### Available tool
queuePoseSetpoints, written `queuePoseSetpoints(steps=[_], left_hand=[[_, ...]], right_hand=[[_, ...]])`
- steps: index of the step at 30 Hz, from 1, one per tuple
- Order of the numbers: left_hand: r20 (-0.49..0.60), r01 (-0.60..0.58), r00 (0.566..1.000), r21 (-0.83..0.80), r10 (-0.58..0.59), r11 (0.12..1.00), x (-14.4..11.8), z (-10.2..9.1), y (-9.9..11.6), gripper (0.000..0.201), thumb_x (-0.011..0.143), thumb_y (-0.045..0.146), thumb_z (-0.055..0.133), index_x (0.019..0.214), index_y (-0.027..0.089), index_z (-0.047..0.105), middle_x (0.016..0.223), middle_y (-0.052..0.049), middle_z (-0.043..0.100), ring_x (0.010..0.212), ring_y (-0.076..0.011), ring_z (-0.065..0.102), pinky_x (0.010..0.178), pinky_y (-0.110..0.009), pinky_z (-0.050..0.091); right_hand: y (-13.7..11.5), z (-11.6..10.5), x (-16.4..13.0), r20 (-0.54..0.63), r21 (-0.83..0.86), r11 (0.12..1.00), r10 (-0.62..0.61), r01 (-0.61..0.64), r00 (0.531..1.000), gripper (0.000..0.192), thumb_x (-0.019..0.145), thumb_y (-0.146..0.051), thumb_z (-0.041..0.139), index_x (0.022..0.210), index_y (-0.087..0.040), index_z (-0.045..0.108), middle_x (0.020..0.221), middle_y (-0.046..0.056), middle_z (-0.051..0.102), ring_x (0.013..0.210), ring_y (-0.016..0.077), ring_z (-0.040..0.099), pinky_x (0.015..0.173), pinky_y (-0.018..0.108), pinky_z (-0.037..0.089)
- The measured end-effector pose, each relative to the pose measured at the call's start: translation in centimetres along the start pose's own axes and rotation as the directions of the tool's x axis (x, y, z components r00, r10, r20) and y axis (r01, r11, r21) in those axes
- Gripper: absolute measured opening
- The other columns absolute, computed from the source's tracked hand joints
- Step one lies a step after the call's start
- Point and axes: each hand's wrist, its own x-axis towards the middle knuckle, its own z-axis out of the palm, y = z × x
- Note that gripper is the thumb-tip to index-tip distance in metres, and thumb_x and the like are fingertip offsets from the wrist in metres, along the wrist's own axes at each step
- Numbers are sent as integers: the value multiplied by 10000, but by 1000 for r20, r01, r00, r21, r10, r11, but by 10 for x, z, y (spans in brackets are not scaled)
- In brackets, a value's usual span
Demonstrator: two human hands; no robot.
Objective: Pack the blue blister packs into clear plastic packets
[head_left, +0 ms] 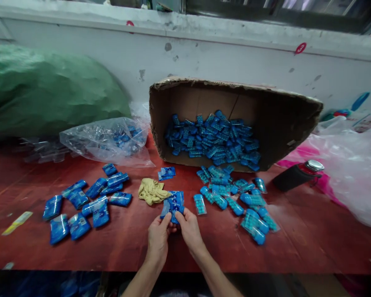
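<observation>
Between both hands is a flat blue printed packet, its lower edge pinched by thumbs and fingers. My left hand grips its left corner, and my right hand grips the right one. Just behind lies a crumpled yellowish cloth, close to the packet's upper left. Farther back are a few flat blue packets. Several plump blue packets lie to the left. On the right are clear, blue-capped containers with turquoise balls inside.
A cardboard box lies on its side, its opening facing me, heaped with more containers. Left of it are a clear plastic bag and a large green sack. A dark bottle leans near pink and clear plastic. A yellow cutter lies far left.
</observation>
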Motion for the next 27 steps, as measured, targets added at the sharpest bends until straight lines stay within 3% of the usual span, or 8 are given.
queuePoseSetpoints(steps=[4,8,10,13,15,19,24,27], left_hand=[[-15,15,1000,-35,-15,999,1,2,-2,274,483,265,746,547,131,516,397,61,490,385,-69,471,397,-182,390],[50,41,998,-22,-40,999,2,-1,-3,254,507,267,739,603,121,555,441,42,534,401,-70,487,396,-178,388],[98,63,993,12,-64,998,1,-3,-1,257,516,259,736,664,112,586,498,16,583,421,-77,508,409,-185,402],[147,66,986,42,-72,997,-2,-5,4,244,524,245,731,675,105,601,515,-1,602,424,-84,516,401,-187,394],[142,41,989,31,-45,999,-4,-4,5,229,528,241,727,661,100,604,512,-4,604,424,-83,515,400,-186,391],[95,6,996,-3,-6,1000,-7,0,4,242,518,232,731,681,97,615,544,-7,621,422,-76,510,406,-187,399],[81,69,995,-45,-65,997,-5,3,-1,227,545,255,723,652,106,588,447,33,550,371,-58,469,359,-164,363],[140,104,985,-54,-96,993,-4,0,0,233,557,261,722,655,106,578,456,26,555,385,-62,486,365,-159,375]], right_hand=[[3,3,-1,-59,-93,995,-32,27,998,234,772,-362,483,694,-154,555,595,-26,541,540,109,473,492,207,385],[2,4,-4,-87,-83,995,-59,52,994,214,793,-339,459,683,-163,508,587,-42,491,532,93,435,499,196,386],[1,2,-4,-54,-52,997,-64,61,997,181,773,-316,492,672,-166,493,594,-47,482,541,89,429,513,193,389],[-1,0,-4,50,58,998,19,-22,999,153,739,-302,533,683,-170,480,582,-54,477,499,82,417,458,190,373],[-4,0,-5,75,107,992,54,-61,996,156,717,-297,557,672,-167,486,578,-51,485,491,81,420,445,188,372],[-7,4,-8,3,109,993,48,-48,999,166,713,-298,562,647,-158,502,578,-43,492,503,80,423,449,181,377],[-10,8,-13,-32,78,996,48,-45,998,274,754,-406,503,613,-175,452,515,-61,425,428,72,393,363,169,331],[-11,7,-14,-5,116,992,57,-56,998,269,735,-420,523,633,-181,456,515,-66,434,424,72,396,374,172,336]])
